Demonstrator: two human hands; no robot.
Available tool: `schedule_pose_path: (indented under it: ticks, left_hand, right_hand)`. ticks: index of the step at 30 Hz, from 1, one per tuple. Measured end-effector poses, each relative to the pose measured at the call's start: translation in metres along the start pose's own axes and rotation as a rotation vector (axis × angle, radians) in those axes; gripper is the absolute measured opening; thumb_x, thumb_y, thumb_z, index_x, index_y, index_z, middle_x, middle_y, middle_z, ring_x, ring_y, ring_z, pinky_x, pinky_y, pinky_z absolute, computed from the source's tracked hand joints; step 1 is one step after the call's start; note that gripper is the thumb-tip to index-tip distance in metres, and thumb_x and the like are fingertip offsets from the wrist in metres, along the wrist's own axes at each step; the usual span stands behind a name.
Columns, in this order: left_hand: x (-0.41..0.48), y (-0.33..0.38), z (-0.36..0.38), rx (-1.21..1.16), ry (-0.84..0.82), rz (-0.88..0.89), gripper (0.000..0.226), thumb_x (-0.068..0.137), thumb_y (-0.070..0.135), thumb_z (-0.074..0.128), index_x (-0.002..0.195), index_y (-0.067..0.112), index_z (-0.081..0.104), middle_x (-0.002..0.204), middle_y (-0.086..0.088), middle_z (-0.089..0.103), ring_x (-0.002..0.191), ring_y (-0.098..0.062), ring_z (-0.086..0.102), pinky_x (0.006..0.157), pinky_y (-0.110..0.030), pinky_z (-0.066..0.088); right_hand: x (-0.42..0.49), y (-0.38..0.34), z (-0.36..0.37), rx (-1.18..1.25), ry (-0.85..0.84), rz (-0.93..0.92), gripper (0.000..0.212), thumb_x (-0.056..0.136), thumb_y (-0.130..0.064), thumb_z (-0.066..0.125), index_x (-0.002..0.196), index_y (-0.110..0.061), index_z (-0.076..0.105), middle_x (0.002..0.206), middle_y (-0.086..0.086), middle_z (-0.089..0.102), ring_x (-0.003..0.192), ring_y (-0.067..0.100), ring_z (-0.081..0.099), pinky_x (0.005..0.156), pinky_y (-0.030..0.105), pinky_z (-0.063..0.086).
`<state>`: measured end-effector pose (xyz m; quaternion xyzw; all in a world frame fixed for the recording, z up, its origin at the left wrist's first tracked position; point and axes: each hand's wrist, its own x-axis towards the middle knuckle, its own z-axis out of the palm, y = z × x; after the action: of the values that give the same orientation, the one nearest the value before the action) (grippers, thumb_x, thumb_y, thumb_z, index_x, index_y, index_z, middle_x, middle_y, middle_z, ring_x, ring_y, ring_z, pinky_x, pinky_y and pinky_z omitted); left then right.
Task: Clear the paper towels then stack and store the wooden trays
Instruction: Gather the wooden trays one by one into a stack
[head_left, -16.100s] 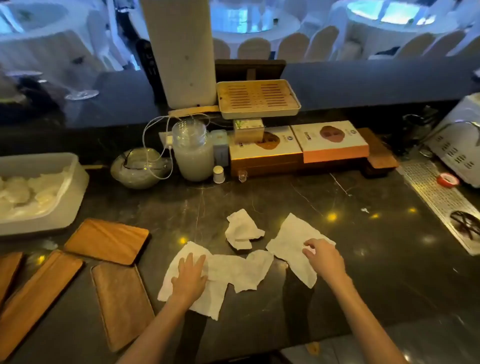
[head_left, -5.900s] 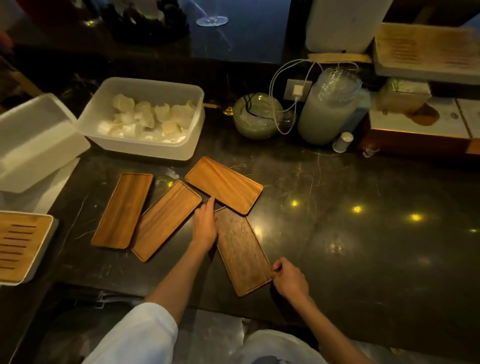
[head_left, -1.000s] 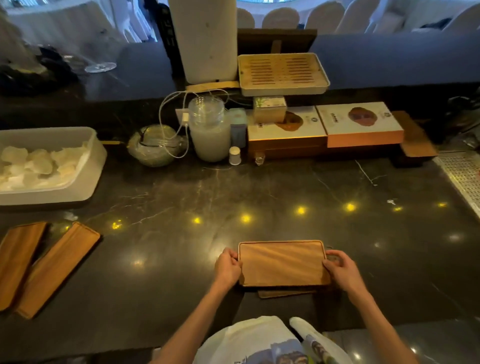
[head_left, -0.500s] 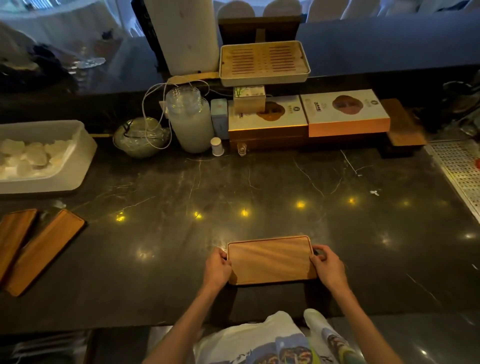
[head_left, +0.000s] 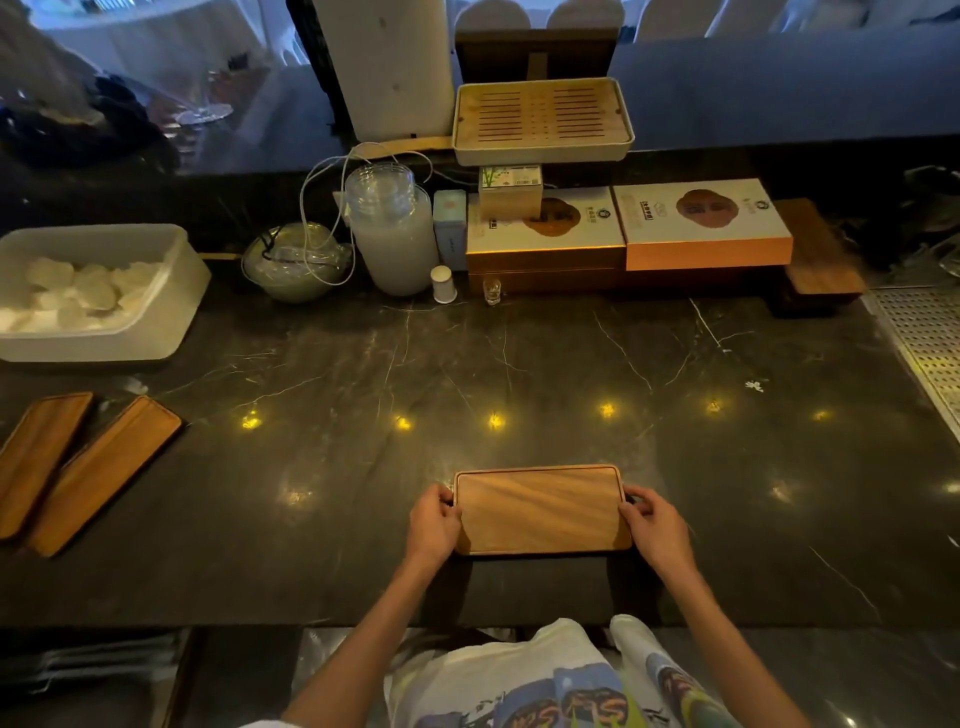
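Note:
A stack of wooden trays (head_left: 540, 509) lies flat on the dark marble counter (head_left: 519, 364), right in front of me, its long side running left to right. My left hand (head_left: 432, 525) grips its left end and my right hand (head_left: 655, 527) grips its right end, fingers curled over the short edges. Only the top tray shows; what lies beneath it is hidden. Two more wooden trays (head_left: 67, 467) lie side by side at the counter's far left. No paper towels are on the counter.
A white bin of crumpled paper (head_left: 98, 291) stands at the left. Along the back are a glass teapot (head_left: 293, 262), a frosted jar (head_left: 392, 234), orange gift boxes (head_left: 628, 228) and a slatted tea tray (head_left: 540, 119). A perforated metal drain (head_left: 930, 338) lies at the right.
Over the last second the lower tray's offset edge has disappeared under the top tray, so the stack is squared up. Both hands stay on its ends. Earlier the paper towels left the counter.

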<state>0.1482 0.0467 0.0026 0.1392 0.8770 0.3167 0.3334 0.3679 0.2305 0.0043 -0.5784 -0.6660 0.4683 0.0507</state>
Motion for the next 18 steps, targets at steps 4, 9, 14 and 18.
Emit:
schedule_pose_path:
  ticks: [4, 9, 14, 18]
  left_hand:
    - [-0.004, 0.001, 0.003, -0.029, -0.008, -0.013, 0.02, 0.097, 0.013, 0.051, 0.115, 0.009, 0.058, 0.109, -0.007, 0.061, 0.099, -0.017, 0.059, 0.087, -0.035, 0.054]
    - [-0.005, 0.006, 0.004, -0.041, -0.004, -0.032, 0.025, 0.097, 0.015, 0.05, 0.119, 0.005, 0.059, 0.11, -0.008, 0.064, 0.096, -0.016, 0.057, 0.088, -0.036, 0.054]
    - [-0.005, 0.004, 0.003, -0.066, -0.006, -0.042, 0.027, 0.097, 0.013, 0.052, 0.121, 0.004, 0.06, 0.11, -0.007, 0.065, 0.095, -0.014, 0.056, 0.089, -0.034, 0.053]
    - [-0.007, 0.003, 0.001, -0.105, -0.024, -0.032, 0.027, 0.096, 0.012, 0.052, 0.121, 0.006, 0.061, 0.111, -0.008, 0.066, 0.097, -0.014, 0.058, 0.092, -0.037, 0.054]
  right_hand:
    - [-0.005, 0.001, 0.002, 0.087, -0.012, 0.046, 0.039, 0.097, -0.023, 0.052, 0.133, -0.012, 0.055, 0.127, 0.008, 0.062, 0.114, 0.023, 0.057, 0.095, 0.039, 0.049]
    - [-0.011, -0.005, 0.002, 0.194, -0.09, 0.111, 0.036, 0.096, -0.019, 0.053, 0.131, -0.012, 0.057, 0.112, 0.002, 0.064, 0.106, 0.019, 0.057, 0.092, 0.038, 0.05]
    - [-0.016, -0.009, 0.001, 0.201, -0.127, 0.111, 0.034, 0.096, -0.017, 0.052, 0.129, -0.013, 0.059, 0.108, 0.002, 0.063, 0.108, 0.021, 0.058, 0.093, 0.039, 0.05]
    - [-0.016, -0.008, 0.0, 0.18, -0.133, 0.095, 0.034, 0.097, -0.016, 0.051, 0.13, -0.012, 0.058, 0.108, 0.0, 0.061, 0.106, 0.019, 0.056, 0.088, 0.034, 0.047]
